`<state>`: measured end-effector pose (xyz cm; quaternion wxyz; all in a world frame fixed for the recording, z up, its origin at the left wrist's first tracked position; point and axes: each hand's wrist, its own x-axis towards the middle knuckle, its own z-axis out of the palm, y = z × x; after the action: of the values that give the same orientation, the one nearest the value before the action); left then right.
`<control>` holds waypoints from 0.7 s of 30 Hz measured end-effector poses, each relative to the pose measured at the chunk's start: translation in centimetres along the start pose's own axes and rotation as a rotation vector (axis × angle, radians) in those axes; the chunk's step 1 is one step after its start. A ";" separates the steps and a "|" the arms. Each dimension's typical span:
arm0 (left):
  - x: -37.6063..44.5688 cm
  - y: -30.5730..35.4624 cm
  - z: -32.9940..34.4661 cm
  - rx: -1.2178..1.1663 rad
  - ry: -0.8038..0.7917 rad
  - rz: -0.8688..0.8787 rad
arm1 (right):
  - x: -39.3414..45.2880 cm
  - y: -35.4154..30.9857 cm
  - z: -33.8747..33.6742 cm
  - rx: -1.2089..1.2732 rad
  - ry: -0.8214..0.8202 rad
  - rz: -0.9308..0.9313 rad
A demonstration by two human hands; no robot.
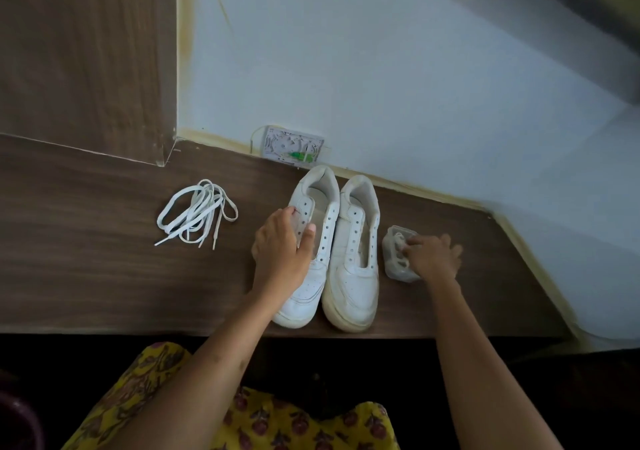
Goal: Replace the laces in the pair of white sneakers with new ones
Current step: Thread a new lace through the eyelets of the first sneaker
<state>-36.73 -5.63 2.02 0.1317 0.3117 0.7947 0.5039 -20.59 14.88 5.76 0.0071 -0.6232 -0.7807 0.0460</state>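
Fingers of the right hand pinched a clear crinkled plastic packet of coiled white laces, right of the two unlaced white leather sneakers on the dark wood-grain table. The left hand, fingers curled, gripped the left sneaker. A loose tangle of flat white laces lay far left.

Background: desk, wall, box.
Brown wood-grain desk meets pale blue wall; wood panel at left; small white patterned box against wall; yellow floral fabric at bottom.
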 end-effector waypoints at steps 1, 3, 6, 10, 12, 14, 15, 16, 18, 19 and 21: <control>0.1 -0.1 -0.1 -0.008 0.007 -0.008 | 0.5 -0.3 0.2 -0.019 -0.022 0.003; 0.3 0.1 -0.3 -0.019 0.012 -0.021 | 1.0 -0.5 0.5 -0.045 -0.046 -0.002; 0.9 0.2 -0.5 -0.009 0.034 -0.008 | 1.6 -0.7 0.5 -0.039 0.025 -0.006; 1.6 -0.1 -0.4 -0.044 0.049 0.012 | 0.8 -0.5 -1.1 0.253 0.276 0.001; 1.7 -0.6 -0.3 -0.064 0.069 0.065 | -1.1 -0.8 -2.5 0.521 0.315 -0.069; 1.8 -0.7 -0.3 -0.105 0.088 0.139 | -4.1 -1.6 -4.1 0.864 0.209 -0.113; 1.8 -0.7 -0.3 -0.128 0.095 0.189 | -5.9 -2.0 -4.7 0.999 0.147 -0.119; 1.8 -0.4 -0.3 -0.155 0.103 0.255 | -7.5 -2.3 -5.3 1.113 0.081 -0.124; 1.3 0.4 -0.6 -0.233 0.085 0.369 | -10.2 -3.0 -5.3 1.300 -0.039 -0.133; 0.8 1.0 -0.8 -0.283 0.057 0.400 | -11.3 -3.4 -4.9 1.384 -0.077 -0.130; 0.0 1.8 -0.9 -0.376 -0.037 0.421 | -12.6 -4.1 -3.7 1.518 -0.119 -0.111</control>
<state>-36.58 -5.76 4.05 0.0942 0.4493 0.6024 0.6530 -21.54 1.90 10.40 0.3940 -0.4036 -0.5641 0.6031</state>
